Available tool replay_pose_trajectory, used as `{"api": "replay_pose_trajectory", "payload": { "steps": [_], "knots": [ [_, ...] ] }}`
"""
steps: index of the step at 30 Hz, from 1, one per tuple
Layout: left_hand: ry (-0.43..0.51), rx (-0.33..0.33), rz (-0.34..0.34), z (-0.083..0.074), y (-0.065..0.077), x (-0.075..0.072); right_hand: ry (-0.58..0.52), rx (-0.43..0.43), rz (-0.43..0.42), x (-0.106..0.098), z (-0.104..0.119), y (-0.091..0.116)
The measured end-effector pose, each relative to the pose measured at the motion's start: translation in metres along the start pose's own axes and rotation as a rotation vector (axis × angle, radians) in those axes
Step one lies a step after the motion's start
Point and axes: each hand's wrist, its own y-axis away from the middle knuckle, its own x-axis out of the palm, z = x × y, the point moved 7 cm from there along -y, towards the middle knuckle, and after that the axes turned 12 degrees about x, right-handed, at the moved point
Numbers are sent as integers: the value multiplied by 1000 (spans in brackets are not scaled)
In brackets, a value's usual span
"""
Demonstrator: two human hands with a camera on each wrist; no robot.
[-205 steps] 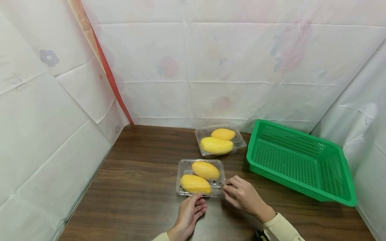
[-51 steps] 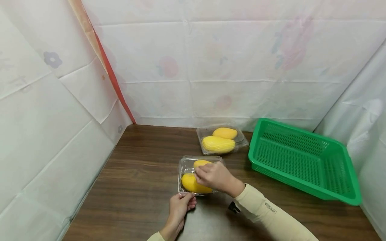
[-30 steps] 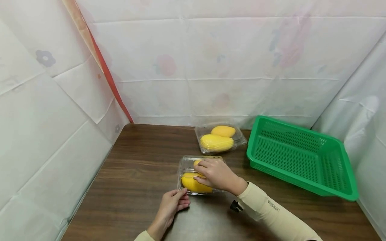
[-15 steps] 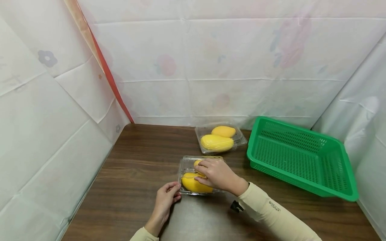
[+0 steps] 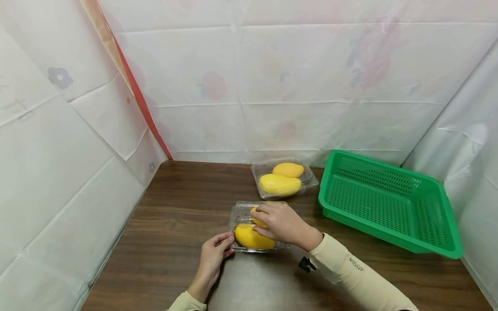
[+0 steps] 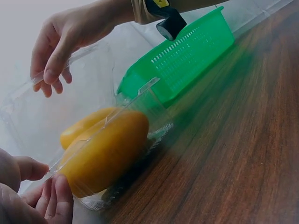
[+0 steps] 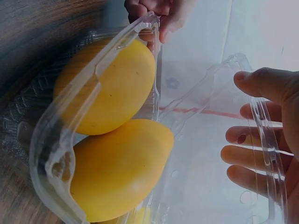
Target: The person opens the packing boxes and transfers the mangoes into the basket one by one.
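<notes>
A clear plastic clamshell box (image 5: 236,214) stands on the table with two yellow mangoes (image 5: 253,237) inside, side by side. My left hand (image 5: 213,255) pinches the rim at its near left corner, thumb on top, as the left wrist view shows. Raised from the box is its clear lid (image 6: 91,77), tilted up. My right hand (image 5: 285,223) grips the lid's free edge, with the thumb (image 7: 266,84) on one face and the fingers behind it. In the head view this hand covers much of the farther mango (image 5: 256,218).
Behind stands another clear box (image 5: 311,185) with two mangoes (image 5: 288,169), one looking ridged. To the right is a green perforated basket (image 5: 369,239). White printed sheets (image 5: 186,69) border the wooden table (image 5: 167,224). A black device (image 5: 306,264) hangs at the right wrist.
Since the oldest frame, my right hand has moved from the box's right edge to over it, and the lid is now held up. My left hand slid from the near edge to the left corner.
</notes>
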Motion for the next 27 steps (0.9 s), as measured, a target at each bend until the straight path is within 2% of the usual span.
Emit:
{"api": "replay_pose_trajectory", "payload": {
  "steps": [16,22,27],
  "knots": [
    [-5,-7,1,3,2,-2,-40,33,-36,-17,-15,-15],
    [3,-13,8,2,4,-2,-68,83,-45,-22,-31,-22],
    [-13,-35,-3,2,7,-1,-50,118,-44,-23,-48,-28]
  ]
}}
